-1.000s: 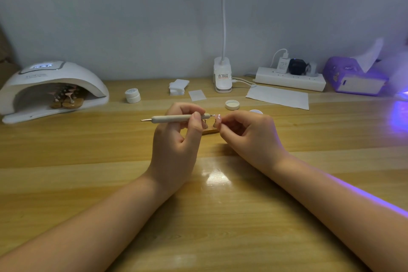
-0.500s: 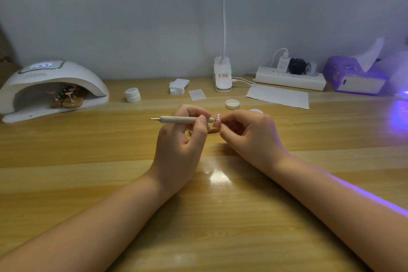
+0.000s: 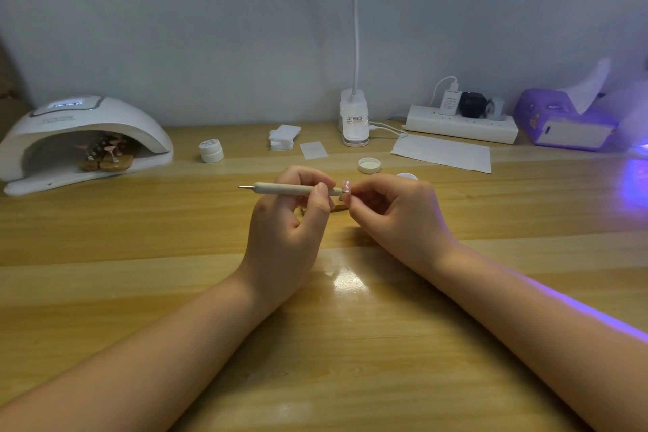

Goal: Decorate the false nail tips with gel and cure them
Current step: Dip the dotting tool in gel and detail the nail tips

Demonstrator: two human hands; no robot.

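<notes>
Gel-dotting underway well right of the curing lamp (image 3: 84, 137): left hand (image 3: 291, 224) grips the dotting tool (image 3: 294, 189), right hand (image 3: 396, 210) pinches the nail tip (image 3: 345, 186), tool end touching; next, steady placement.

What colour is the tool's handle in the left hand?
Pale beige dotting tool, clearest in the head view.

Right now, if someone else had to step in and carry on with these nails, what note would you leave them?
Left hand grips the dotting pen, its right end at the nail tip.
Right hand pinches that tip.
An open gel pot sits behind the right hand, its lid beside it; a closed pot stands further left.
Done: several tips on stands sit inside the curing lamp.
Left: finish this tip, then cure it.
</notes>
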